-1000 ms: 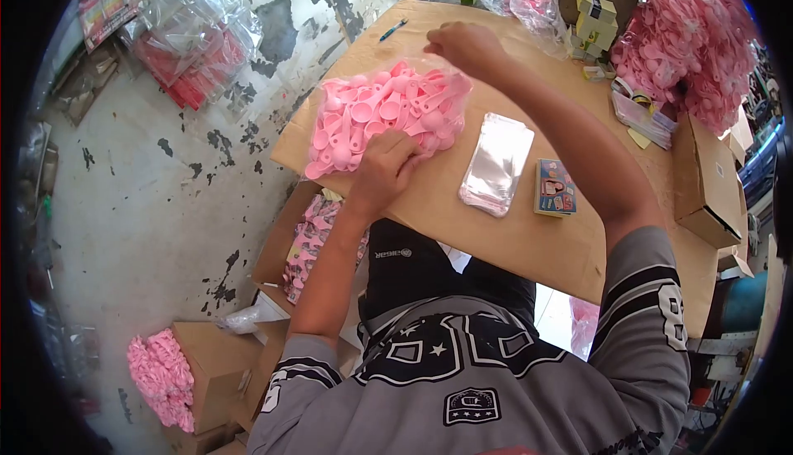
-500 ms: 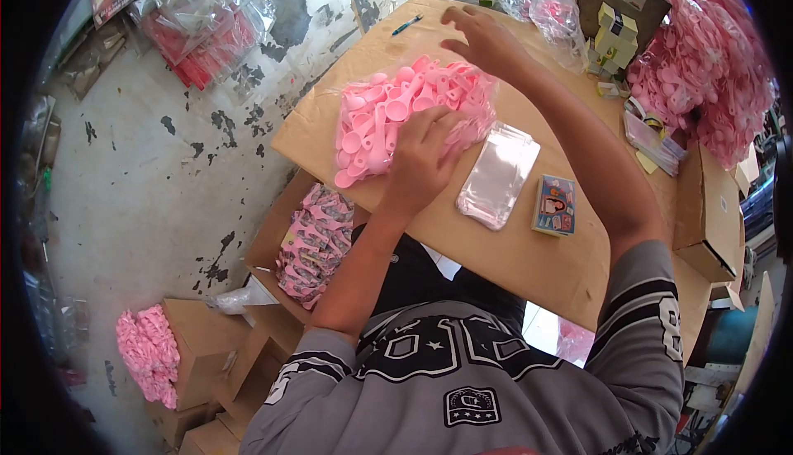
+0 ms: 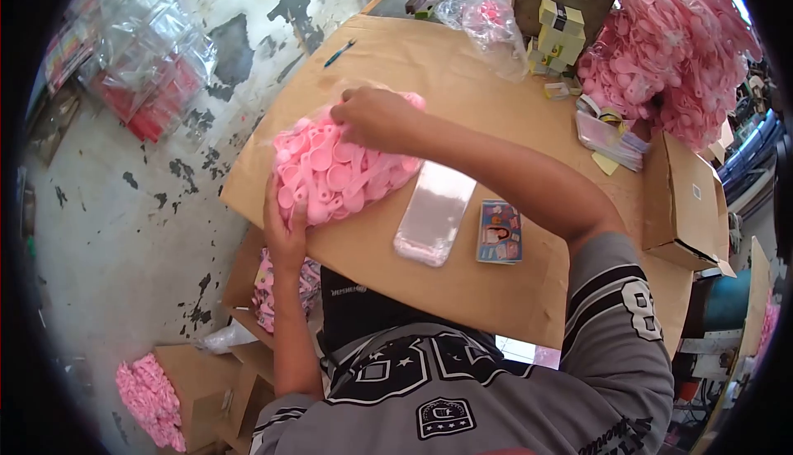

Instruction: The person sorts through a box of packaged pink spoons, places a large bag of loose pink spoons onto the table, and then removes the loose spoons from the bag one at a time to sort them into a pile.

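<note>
Leaning over a cardboard-covered table (image 3: pixel 462 83) filling the middle of the view. Facing, at its far right corner, one big heap of loose pink spoons (image 3: pixel 661 50) (far too many to count), and nearer on that side one closed cardboard box (image 3: pixel 681 199).

Handling one clear bag of pink spoons (image 3: pixel 334 176) lying on the near left part of the cardboard, with its long axis running from the near left edge up toward the far right. Cupping the bag's near left end with the left hand (image 3: pixel 285 228), fingers curled up around the plastic and gripping it. Bearing down on the bag's far upper end with the right hand (image 3: pixel 376 116), fingers bent into a loose fist over the plastic. Pinching it or merely pressing: not possible to tell.

Touching the bag with both hands at once, so neither one nearer: left at the low end, right at the high end, two hands bracketing one bag along its length.

Leaving untouched one second, smaller bag (image 3: pixel 487 17) with pink inside at the far edge. Leaving also, just right of the held bag, one stack of clear sleeves (image 3: pixel 435 211), and just beside that one small stack of printed cards (image 3: pixel 500 243). Ignoring one pen (image 3: pixel 339 53) lying well apart toward the far left edge.
</note>
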The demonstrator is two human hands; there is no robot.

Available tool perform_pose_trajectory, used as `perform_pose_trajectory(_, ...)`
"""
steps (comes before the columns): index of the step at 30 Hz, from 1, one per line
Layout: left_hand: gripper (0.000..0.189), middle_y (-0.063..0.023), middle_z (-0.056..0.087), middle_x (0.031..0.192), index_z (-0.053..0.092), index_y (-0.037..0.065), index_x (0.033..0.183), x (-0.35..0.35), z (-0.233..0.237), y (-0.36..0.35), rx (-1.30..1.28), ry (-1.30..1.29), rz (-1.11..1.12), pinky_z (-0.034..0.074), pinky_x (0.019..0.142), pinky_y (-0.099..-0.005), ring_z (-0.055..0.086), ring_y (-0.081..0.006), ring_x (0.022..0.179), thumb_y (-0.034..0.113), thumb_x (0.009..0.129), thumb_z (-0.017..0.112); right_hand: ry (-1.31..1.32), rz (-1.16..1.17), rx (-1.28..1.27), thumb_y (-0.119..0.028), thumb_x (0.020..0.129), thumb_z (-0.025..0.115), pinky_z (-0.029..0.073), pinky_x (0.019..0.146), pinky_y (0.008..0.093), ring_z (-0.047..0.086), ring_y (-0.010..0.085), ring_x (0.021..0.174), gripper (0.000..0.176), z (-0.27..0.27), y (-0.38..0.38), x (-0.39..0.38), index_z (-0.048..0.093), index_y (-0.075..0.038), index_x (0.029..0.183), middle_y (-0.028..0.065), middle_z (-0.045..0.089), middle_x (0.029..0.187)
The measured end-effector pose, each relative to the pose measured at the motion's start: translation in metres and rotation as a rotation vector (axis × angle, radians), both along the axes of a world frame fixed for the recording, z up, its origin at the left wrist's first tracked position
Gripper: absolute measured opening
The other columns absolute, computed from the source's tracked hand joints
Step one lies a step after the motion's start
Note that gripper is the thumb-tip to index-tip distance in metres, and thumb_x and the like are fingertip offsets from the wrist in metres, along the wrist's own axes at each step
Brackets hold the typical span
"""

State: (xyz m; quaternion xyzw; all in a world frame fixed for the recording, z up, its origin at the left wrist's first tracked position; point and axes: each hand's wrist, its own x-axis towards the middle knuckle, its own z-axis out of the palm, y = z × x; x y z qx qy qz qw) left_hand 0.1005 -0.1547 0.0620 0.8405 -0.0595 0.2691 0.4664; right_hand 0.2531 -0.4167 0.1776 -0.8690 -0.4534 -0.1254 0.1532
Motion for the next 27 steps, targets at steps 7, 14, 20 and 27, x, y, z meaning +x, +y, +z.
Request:
perform_pose_trajectory(7, 0.081, -0.0239, 0.048, 0.170, 0.044, -0.002, 0.167, 0.001, -0.006, 0.001, -0.061, 0.005, -0.004, 0.037, 0.130, -0.0461, 0.048, -0.0360, 0.157, 0.042, 0.107, 0.076, -0.139, 0.056, 0.087, -0.008, 0.091, 0.068, 0.058, 0.092, 0.0513, 0.071, 0.0423, 0.105, 0.022, -0.001, 0.001, 0.006, 0.076, -0.002, 0.111, 0.0223, 0.071, 0.110)
perform_pose_trajectory(14, 0.072, -0.0247, 0.051, 0.162, 0.051, -0.002, 0.162, -0.057, 0.009, -0.047, 0.207, 0.073, 0.271, 0.041, 0.124, -0.0491, 0.050, -0.0402, 0.151, 0.038, 0.108, 0.075, 0.001, 0.133, -0.060, -0.009, 0.094, 0.068, 0.060, 0.090, 0.0488, 0.072, 0.0423, 0.107, 0.026, 0.002, 0.004, 0.001, 0.079, -0.007, 0.118, 0.0215, 0.071, 0.111)
perform_pose_trajectory(20, 0.061, -0.0231, 0.055, 0.143, 0.064, -0.002, 0.150, -0.105, 0.021, -0.038, 0.147, 0.117, 0.148, 0.047, 0.113, -0.0486, 0.055, -0.0396, 0.135, 0.039, 0.106, 0.075, 0.033, 0.071, 0.118, -0.021, 0.096, 0.077, 0.060, 0.090, 0.0472, 0.073, 0.0358, 0.112, 0.023, 0.025, 0.001, -0.020, 0.080, -0.009, 0.116, 0.0183, 0.072, 0.118)
perform_pose_trajectory(27, 0.057, -0.0259, 0.055, 0.155, 0.063, 0.002, 0.150, -0.093, 0.022, 0.006, 0.226, -0.181, 0.194, 0.043, 0.119, -0.0563, 0.054, -0.0445, 0.142, 0.040, 0.109, 0.067, -0.583, -0.817, 0.204, -0.032, 0.096, 0.083, 0.054, 0.111, 0.0547, 0.052, 0.0480, 0.146, 0.081, 0.035, -0.125, 0.037, 0.044, -0.022, 0.167, 0.0286, 0.049, 0.162)
